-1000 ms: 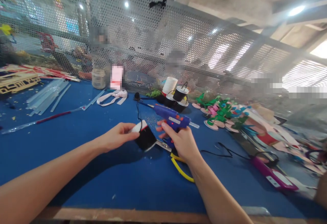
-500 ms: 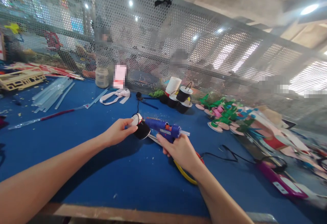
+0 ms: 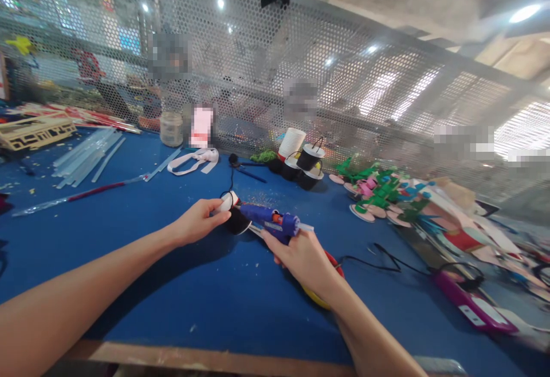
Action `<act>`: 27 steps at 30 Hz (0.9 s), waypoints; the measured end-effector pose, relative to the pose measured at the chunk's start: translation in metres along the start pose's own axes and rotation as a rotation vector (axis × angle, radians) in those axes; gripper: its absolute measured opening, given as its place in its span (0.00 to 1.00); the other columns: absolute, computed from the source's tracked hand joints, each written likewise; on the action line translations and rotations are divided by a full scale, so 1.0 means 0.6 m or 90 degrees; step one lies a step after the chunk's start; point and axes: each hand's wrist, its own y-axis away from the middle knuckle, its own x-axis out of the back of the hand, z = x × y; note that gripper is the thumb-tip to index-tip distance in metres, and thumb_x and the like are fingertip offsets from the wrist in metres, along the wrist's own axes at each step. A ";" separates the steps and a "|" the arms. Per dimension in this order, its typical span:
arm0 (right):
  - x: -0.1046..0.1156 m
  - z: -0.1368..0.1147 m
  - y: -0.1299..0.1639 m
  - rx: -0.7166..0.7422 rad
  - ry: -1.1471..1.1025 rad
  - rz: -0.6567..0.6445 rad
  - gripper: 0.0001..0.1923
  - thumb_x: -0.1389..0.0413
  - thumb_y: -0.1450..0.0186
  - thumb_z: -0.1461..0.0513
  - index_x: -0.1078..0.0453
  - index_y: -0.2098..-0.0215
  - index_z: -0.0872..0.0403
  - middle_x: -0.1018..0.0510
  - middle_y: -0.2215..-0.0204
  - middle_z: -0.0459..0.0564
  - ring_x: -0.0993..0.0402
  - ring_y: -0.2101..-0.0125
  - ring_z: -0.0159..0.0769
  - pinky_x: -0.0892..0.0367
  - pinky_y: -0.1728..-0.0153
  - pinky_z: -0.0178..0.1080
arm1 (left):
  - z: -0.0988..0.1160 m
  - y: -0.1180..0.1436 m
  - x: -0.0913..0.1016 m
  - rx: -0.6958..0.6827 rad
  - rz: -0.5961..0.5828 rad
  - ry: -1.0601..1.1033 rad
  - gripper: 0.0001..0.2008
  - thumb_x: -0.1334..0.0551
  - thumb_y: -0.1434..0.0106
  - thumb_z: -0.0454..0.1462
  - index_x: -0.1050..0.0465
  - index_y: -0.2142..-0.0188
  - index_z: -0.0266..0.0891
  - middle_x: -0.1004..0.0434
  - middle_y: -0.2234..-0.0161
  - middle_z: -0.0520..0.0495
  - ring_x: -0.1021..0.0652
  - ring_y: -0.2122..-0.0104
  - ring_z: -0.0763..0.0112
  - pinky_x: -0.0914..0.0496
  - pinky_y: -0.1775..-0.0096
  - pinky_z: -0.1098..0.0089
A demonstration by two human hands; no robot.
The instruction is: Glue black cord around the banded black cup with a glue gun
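Observation:
My left hand (image 3: pixel 195 222) grips a black spool with white ends (image 3: pixel 234 212), tilted just above the blue table (image 3: pixel 129 262). My right hand (image 3: pixel 303 256) holds a blue hot glue gun (image 3: pixel 270 220) by its handle. The gun lies nearly level, and its nozzle points left at the spool's side, touching or almost touching it. A clear glue stick pokes out of the gun's back end. Under my right hand lie yellow-and-red handled pliers (image 3: pixel 320 288), partly hidden by my wrist.
Clear glue sticks (image 3: pixel 83 156) lie at far left. More spools and a white cup (image 3: pixel 301 162) stand by the perforated metal screen (image 3: pixel 275 79). Green and pink foam flowers (image 3: pixel 378 193) pile up at right. A purple tool (image 3: pixel 472 302) with black cord lies at near right.
The glue gun has come down from an upright hold to nearly level, its nozzle swinging left onto the spool. My left hand has lowered the spool slightly towards the table.

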 end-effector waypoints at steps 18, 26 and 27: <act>0.000 -0.002 0.003 0.045 0.022 0.017 0.10 0.49 0.45 0.57 0.36 0.81 0.53 0.38 0.93 0.41 0.40 0.90 0.28 0.43 0.88 0.31 | 0.000 -0.002 0.004 -0.039 -0.037 -0.056 0.14 0.49 0.44 0.42 0.32 0.68 0.33 0.35 0.76 0.52 0.37 0.73 0.73 0.42 0.71 0.74; 0.002 -0.006 0.004 0.019 0.036 0.006 0.10 0.50 0.45 0.57 0.37 0.80 0.54 0.38 0.92 0.41 0.40 0.89 0.28 0.42 0.87 0.31 | 0.006 -0.001 0.006 -0.037 -0.054 -0.075 0.12 0.50 0.44 0.41 0.35 0.72 0.34 0.43 0.78 0.54 0.41 0.76 0.75 0.45 0.73 0.75; 0.002 -0.006 0.005 0.014 0.032 0.006 0.10 0.50 0.45 0.57 0.37 0.80 0.54 0.38 0.92 0.41 0.40 0.90 0.28 0.42 0.87 0.31 | 0.006 -0.001 0.007 -0.040 -0.059 -0.070 0.12 0.50 0.43 0.41 0.35 0.71 0.34 0.42 0.78 0.54 0.41 0.75 0.75 0.45 0.73 0.75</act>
